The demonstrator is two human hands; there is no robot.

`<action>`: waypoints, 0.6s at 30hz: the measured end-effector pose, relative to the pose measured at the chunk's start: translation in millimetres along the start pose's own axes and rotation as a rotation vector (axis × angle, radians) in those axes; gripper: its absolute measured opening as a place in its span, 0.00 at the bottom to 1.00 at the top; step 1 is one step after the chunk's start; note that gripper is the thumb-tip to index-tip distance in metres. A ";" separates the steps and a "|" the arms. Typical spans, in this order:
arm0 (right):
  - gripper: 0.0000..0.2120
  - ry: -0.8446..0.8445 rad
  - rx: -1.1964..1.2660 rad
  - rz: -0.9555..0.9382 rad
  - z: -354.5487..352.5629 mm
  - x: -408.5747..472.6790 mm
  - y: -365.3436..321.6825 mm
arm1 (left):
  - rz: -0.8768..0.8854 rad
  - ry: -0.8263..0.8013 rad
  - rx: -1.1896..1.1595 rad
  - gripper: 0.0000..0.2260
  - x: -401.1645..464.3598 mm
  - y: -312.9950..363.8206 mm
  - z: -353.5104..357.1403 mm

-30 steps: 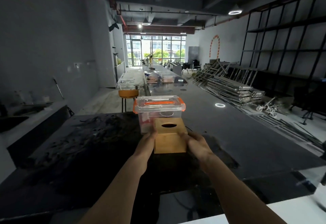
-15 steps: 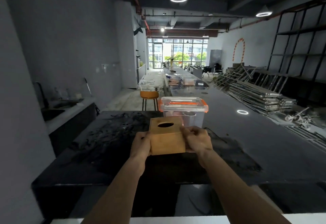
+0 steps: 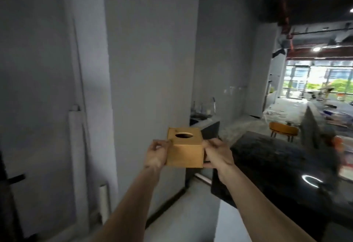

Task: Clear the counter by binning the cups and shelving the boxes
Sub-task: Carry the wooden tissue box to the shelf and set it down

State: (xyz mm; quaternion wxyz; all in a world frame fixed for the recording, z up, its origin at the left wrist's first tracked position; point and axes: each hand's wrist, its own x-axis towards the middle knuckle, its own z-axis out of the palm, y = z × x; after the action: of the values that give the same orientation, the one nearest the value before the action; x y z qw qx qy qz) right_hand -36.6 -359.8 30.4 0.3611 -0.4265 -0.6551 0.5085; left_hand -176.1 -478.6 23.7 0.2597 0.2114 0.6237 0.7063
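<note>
A wooden tissue box [image 3: 185, 153] with an oval hole in its top is held in the air in front of me, level and upright. My left hand [image 3: 157, 153] grips its left side and my right hand [image 3: 217, 154] grips its right side. The box is off the black counter [image 3: 271, 157], which now lies to the right. The clear container with the orange lid is a blur at the far right edge [image 3: 338, 142]. No cups are in view.
A grey wall [image 3: 149, 70] with a column stands straight ahead and to the left. A dark sink unit [image 3: 205, 125] is against the far wall. An orange stool [image 3: 282, 130] stands beyond the counter. Pale floor runs between wall and counter.
I have turned left, away from the counter, with the box lifted off it and carried along in both hands. The clear container has slid to the far right of view.
</note>
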 end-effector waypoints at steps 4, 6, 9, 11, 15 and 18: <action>0.05 -0.210 0.015 -0.073 137.9 -58.6 -31.6 | 0.008 0.236 0.067 0.07 -21.9 12.3 -158.2; 0.05 -0.311 0.037 -0.093 206.2 -99.2 -43.1 | 0.004 0.350 0.082 0.07 -42.3 16.4 -237.3; 0.09 -0.438 0.051 -0.110 286.4 -152.9 -51.7 | 0.012 0.483 0.105 0.11 -76.2 18.1 -330.7; 0.10 -0.531 0.025 -0.122 338.6 -193.4 -57.5 | 0.018 0.587 0.104 0.12 -105.3 17.8 -390.5; 0.09 -0.750 0.025 -0.154 430.0 -274.0 -66.1 | 0.016 0.809 0.105 0.11 -164.0 15.9 -489.8; 0.09 -0.867 0.011 -0.175 485.9 -324.6 -70.3 | 0.007 0.943 0.121 0.09 -198.0 13.8 -551.0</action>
State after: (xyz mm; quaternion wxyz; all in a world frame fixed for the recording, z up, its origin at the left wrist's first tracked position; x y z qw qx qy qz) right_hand -368.8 -842.8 -21.8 0.0970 -0.1145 -0.7769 0.6114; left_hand -367.0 -1029.6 -30.7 -0.0667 -0.1156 0.7127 0.6886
